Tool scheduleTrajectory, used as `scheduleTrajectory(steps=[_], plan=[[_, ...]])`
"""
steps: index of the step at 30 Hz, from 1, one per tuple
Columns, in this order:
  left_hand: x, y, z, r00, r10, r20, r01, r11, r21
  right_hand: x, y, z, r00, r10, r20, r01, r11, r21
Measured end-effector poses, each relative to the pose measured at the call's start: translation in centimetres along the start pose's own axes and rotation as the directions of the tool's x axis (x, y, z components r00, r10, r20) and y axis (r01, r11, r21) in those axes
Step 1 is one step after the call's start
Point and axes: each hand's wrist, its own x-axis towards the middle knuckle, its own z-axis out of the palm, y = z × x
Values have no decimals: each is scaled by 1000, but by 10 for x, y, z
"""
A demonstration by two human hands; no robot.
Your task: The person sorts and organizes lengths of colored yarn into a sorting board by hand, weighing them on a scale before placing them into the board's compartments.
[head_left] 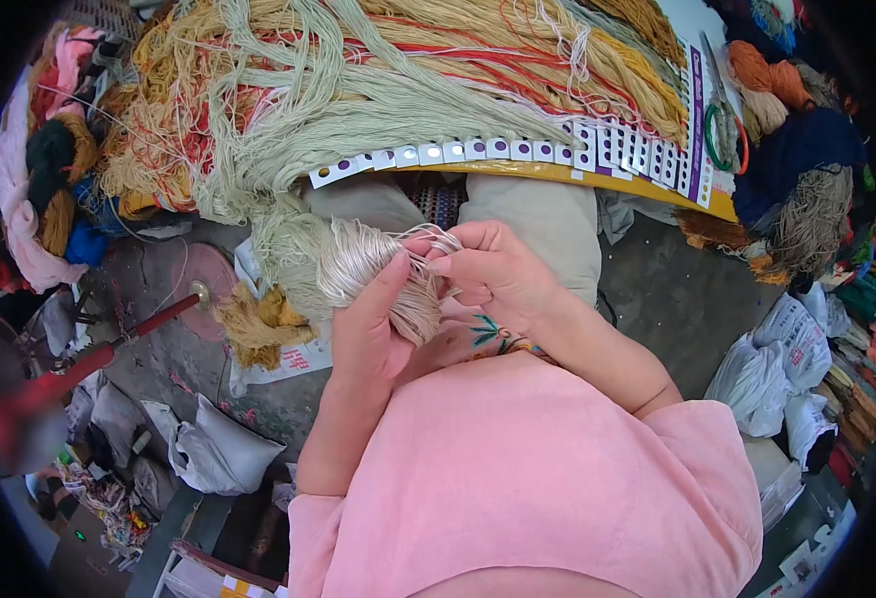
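Observation:
A thick bundle of shiny cream thread (363, 264) is gripped in my left hand (383, 319), the thumb lying across its near side. My right hand (498, 264) meets it at the bundle's right end, with thumb and forefinger pinched on a few of its strands. Both hands are close together above my lap, in front of the table edge. Pale green thread (283, 234) hangs down from the table just left of the bundle. The fingertips partly hide the strands where the hands meet.
The table holds long hanks of tan thread (438, 60) and a row of punched white cards (478, 150). Scissors (723, 130) lie at its right end. Dark blue yarn (802, 164) is piled on the right. A red bar (109, 349) crosses the left side; white bags (223, 448) lie below.

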Motion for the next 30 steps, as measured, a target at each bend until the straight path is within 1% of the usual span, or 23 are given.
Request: scheduleTrajectory(steps=[1, 3, 6, 8, 12, 13, 15, 16, 18, 20, 21, 22, 23, 24, 26, 27, 28, 29, 30], plan=[[0, 0, 1, 1000, -1, 0, 1, 1000, 2, 0, -1, -1, 1000, 3, 17, -3, 1000, -1], [0, 1, 3, 998, -1, -62, 2, 1000, 16, -1, -2, -2, 999, 5, 36, -5, 1000, -1], [0, -1, -1, 994, 10, -105, -10, 1000, 1, -1, -1, -2, 998, 11, 59, -12, 1000, 16], [0, -1, -1, 994, 7, -106, -9, 1000, -13, 0, 0, -4, 999, 6, 52, -8, 999, 44], [0, -1, -4, 994, 9, -111, -14, 999, -43, -1, -1, -5, 997, 10, 76, -13, 999, 32], [0, -1, -5, 994, 8, -111, -13, 999, -42, -1, -1, -5, 994, 13, 107, -16, 1000, 25], [0, -2, -8, 996, 33, -83, -29, 998, 53, 0, 1, -7, 990, 17, 139, -19, 1000, 19], [0, -1, -8, 996, 33, -83, -28, 998, 54, 2, 3, -9, 989, 4, 145, -5, 1000, 13], [0, 1, -7, 1000, 10, -4, -10, 1000, 4, 2, 2, -9, 989, -9, 151, 8, 1000, 9], [1, 2, -6, 1000, 4, -19, -4, 1000, 16, 1, -3, -8, 978, 46, 203, -51, 999, 17], [1, 3, -5, 999, -1, -33, 2, 1000, 28, 0, -3, -9, 978, 46, 203, -51, 999, 18], [0, 4, -5, 999, -2, -33, 3, 1000, 28, -1, -3, -10, 980, 34, 196, -29, 999, -26], [-1, 4, -4, 999, 0, -33, 0, 1000, 3, -1, -3, -11, 982, 21, 189, -8, 998, -70], [-1, 5, -3, 999, 3, -32, -3, 1000, -23, -2, -4, -9, 982, 21, 189, -7, 998, -69], [-2, 5, 0, 999, 1, -50, -2, 1000, -23, -3, -8, -3, 994, -23, 105, 28, 999, -39], [-2, 5, 1, 998, 0, -68, -2, 1000, -23, -2, -6, -2, 994, -23, 105, 27, 999, -38], [-2, 5, 0, 998, 0, -69, -2, 1000, -23, -1, -4, -2, 997, -46, 58, 51, 994, -95], [-2, 5, -1, 1000, -13, -25, 12, 999, -46, 0, -2, -3, 997, -71, 13, 72, 986, -152], [-2, 5, -2, 999, -26, 20, 28, 997, -69, 0, -1, -5, 997, -71, 12, 72, 986, -151]])
